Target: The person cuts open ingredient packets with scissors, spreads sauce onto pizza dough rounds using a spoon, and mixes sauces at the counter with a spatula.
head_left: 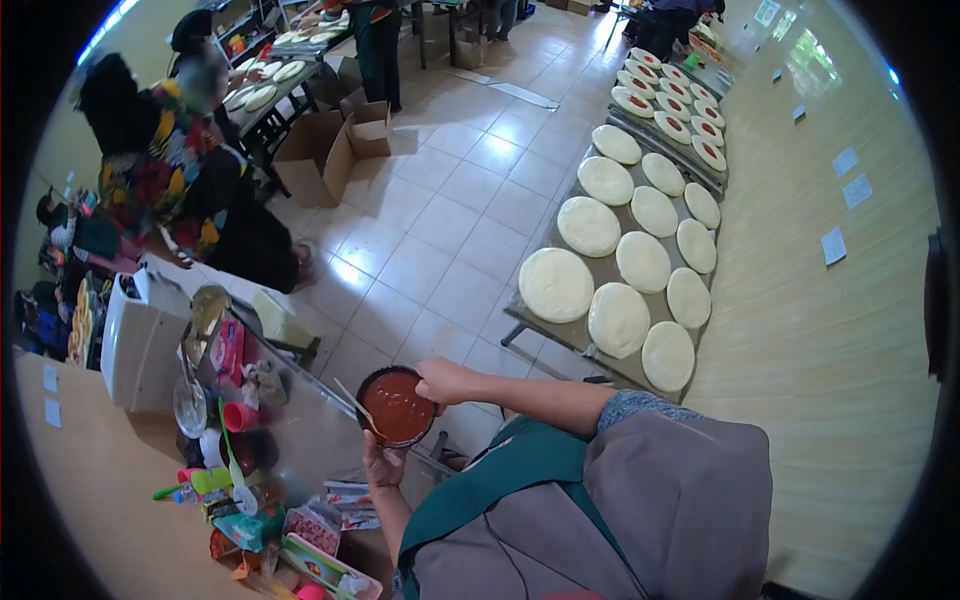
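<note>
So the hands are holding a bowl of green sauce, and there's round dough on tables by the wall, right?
Not quite: the head view shows red sauce, not green. The left hand and right hand do hold the bowl, and round dough is on tables by the wall.

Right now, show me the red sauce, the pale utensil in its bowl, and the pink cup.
Red sauce (400,408): head view, middle of surface.
Pale utensil (353,400): head view, on the handle.
Pink cup (239,417): head view, on its body.

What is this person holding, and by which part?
A bowl of red sauce, held by its edge: the right hand at one side, the left hand at the bottom edge in view.
</note>
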A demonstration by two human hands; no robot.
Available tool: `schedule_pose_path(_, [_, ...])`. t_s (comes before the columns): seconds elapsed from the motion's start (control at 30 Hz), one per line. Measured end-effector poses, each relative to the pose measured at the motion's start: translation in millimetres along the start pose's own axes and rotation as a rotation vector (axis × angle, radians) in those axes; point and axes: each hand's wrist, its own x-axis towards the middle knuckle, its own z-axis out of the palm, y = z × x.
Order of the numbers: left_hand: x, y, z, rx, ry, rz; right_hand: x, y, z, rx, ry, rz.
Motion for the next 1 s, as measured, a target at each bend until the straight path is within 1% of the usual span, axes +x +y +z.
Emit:
schedule_pose_path(0.03, [11.5, -7.9, 12.8, 0.016, -0.008, -0.014, -8.5, 4.7, -17.0, 0.033, -0.016, 0.022])
schedule_pose_path(0.13, [46.8, -35.1, 38.2, 0.054, 0.002, -0.046, -26.9, 19.9, -66.1, 0.027, 0.045, 0.05])
schedule_pose_path(0.23, [89.4, -54.8, 69.5, 0.086, -0.151, -0.075, -50.8, 23.6, -110.0, 0.071, 0.171, 0.09])
schedule_pose_path(0.27, [99.9, -58.5, 82.4, 0.09, -0.126, -0.112, -53.9, 30.8, -120.5, 0.052, 0.185, 0.085])
schedule_pose_path(0.33, [121.3, -63.9, 103.0, 0.118, -0.122, -0.117, -55.2, 42.2, -143.9, 0.011, 0.222, 0.071])
schedule_pose_path(0.4, [139.0, -63.5, 124.9, 0.128, -0.123, -0.132, -60.2, 41.8, -164.3, 0.111, 0.259, 0.107])
schedule_pose_path(0.47, [161.9, -60.7, 132.3, 0.126, -0.16, -0.172, -56.7, 44.0, -183.1, 0.2, 0.271, 0.125])
schedule_pose_path(0.7, [254.7, -13.7, 168.9, 0.218, -0.205, -0.246, -2.4, 73.3, -240.5, 0.534, 0.274, 0.066])
schedule_pose_path(0.73, [272.9, -3.5, 171.7, 0.233, -0.243, -0.264, 7.8, 73.5, -248.8, 0.562, 0.28, 0.057])
schedule_pose_path(0.8, [319.2, 11.4, 159.4, 0.241, -0.264, -0.305, 31.8, 71.3, -272.9, 0.583, 0.267, 0.009])
schedule_pose_path(0.83, [341.8, 24.3, 151.9, 0.254, -0.272, -0.331, 43.7, 70.1, -282.7, 0.644, 0.282, 0.037])
schedule_pose_path(0.87, [367.3, 37.8, 158.8, 0.342, -0.223, -0.357, 57.6, 69.2, -299.4, 0.695, 0.306, 0.055])
schedule_pose_path(0.9, [368.5, 59.4, 199.4, 0.33, -0.277, -0.284, 69.6, 69.1, -308.6, 0.754, 0.322, 0.08])
schedule_pose_path(0.93, [392.2, 73.6, 204.3, 0.344, -0.292, -0.306, 87.8, 82.5, -313.1, 0.811, 0.398, 0.056])
schedule_pose_path(1.0, [440.1, 99.2, 208.7, 0.367, -0.323, -0.349, 118.3, 104.4, -317.9, 0.831, 0.583, 0.103])
